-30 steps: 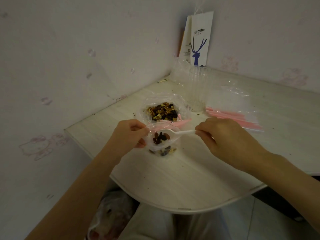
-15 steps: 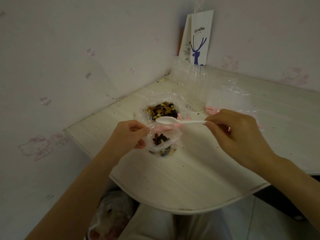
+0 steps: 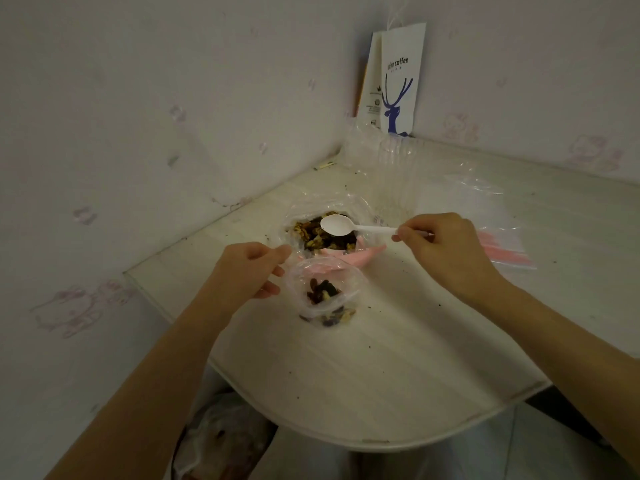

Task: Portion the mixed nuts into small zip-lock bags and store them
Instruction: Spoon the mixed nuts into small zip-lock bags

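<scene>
A big clear bag of mixed nuts (image 3: 323, 233) lies open on the white table (image 3: 381, 358). In front of it stands a small zip-lock bag (image 3: 325, 292) with a pink strip, partly filled with nuts. My left hand (image 3: 247, 271) pinches that bag's left rim and holds its mouth open. My right hand (image 3: 450, 251) grips the handle of a white plastic spoon (image 3: 337, 225). The spoon's bowl is empty and hovers over the big bag's nuts.
A pile of empty pink-striped zip-lock bags (image 3: 498, 251) lies to the right, behind my right hand. Clear plastic cups (image 3: 398, 174) and a coffee paper bag (image 3: 398, 81) stand in the wall corner. A plastic-lined bin (image 3: 221, 441) sits below the table's front edge.
The spoon tipped its nuts into the small bag, then lifted empty and moved back over the big bag. My left hand stayed on the small bag's rim.
</scene>
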